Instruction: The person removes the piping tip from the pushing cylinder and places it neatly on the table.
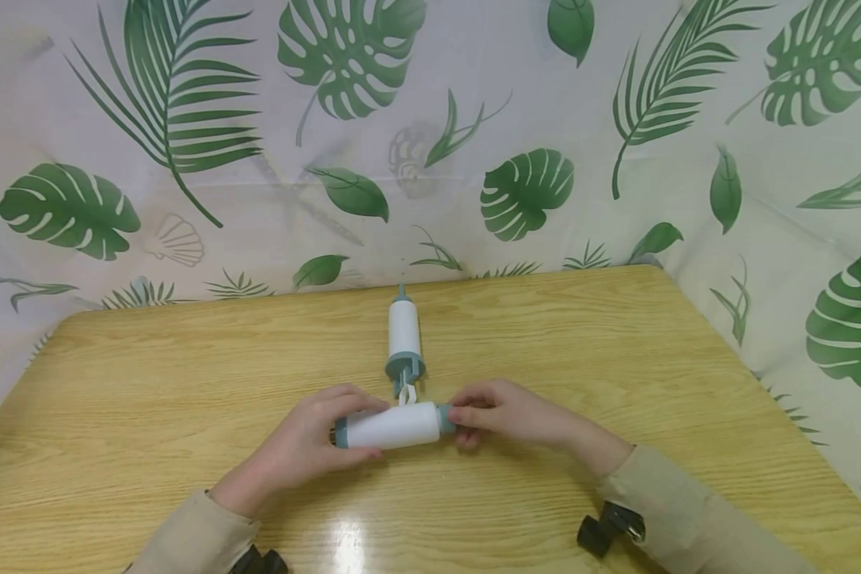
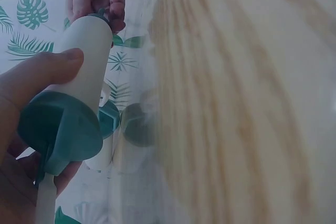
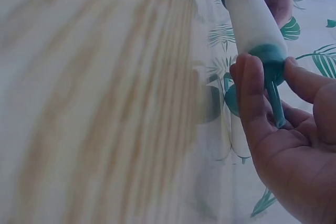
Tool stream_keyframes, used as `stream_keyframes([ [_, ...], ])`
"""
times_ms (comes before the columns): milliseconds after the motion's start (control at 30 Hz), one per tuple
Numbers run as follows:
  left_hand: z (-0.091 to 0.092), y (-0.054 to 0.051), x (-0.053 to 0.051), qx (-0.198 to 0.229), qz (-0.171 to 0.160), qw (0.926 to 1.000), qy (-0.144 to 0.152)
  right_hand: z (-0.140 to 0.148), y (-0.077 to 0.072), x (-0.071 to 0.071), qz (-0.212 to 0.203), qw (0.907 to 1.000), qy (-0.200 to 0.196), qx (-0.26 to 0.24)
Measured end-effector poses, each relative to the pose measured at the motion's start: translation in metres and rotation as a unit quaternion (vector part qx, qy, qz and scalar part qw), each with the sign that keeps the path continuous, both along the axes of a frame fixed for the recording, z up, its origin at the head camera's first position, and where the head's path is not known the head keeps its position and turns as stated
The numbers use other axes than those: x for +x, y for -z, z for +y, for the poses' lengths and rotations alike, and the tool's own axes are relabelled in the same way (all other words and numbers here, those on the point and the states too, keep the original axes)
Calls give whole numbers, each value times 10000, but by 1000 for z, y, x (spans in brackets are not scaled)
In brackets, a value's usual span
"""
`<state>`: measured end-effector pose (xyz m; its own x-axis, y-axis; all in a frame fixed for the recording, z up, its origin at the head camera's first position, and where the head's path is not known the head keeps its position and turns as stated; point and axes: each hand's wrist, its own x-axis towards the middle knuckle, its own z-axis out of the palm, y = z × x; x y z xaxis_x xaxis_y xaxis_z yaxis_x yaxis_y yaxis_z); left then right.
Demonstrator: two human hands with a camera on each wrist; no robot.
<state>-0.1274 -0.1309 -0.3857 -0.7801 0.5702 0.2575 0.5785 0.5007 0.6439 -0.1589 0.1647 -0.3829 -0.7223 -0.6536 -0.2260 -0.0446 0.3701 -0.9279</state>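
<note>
My left hand (image 1: 304,438) grips a white syringe (image 1: 405,426) by its barrel, holding it sideways close above the table. In the left wrist view the thumb lies along the barrel, and the teal flange (image 2: 63,132) sits at the plunger end. With fingertips and thumb, my right hand (image 1: 513,410) pinches the teal nozzle base (image 3: 270,59) at the opposite end. The narrow teal tip (image 3: 275,106) points into the right palm. A second syringe (image 1: 404,328), also white and teal, lies just beyond, its nozzle towards the back edge; the held one hides part of its plunger end.
The wooden table (image 1: 186,375) extends to both sides of the hands. A leaf-patterned cloth (image 1: 430,175) hangs along its back and right edges. Dark camera mounts (image 1: 610,528) sit on the sleeves near the wrists.
</note>
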Motion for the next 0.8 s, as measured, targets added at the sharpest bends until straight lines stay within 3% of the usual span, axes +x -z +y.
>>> stream_keyframes([
  [200,0,0,1,-12,125,9999,30,0,1,-1,52,10000,33,15],
  [433,0,1,0,-28,73,10000,30,-2,-2,0,676,9968,-14,421],
  [800,-1,2,0,7,9,10000,16,-3,-2,2,651,9978,-104,33],
])
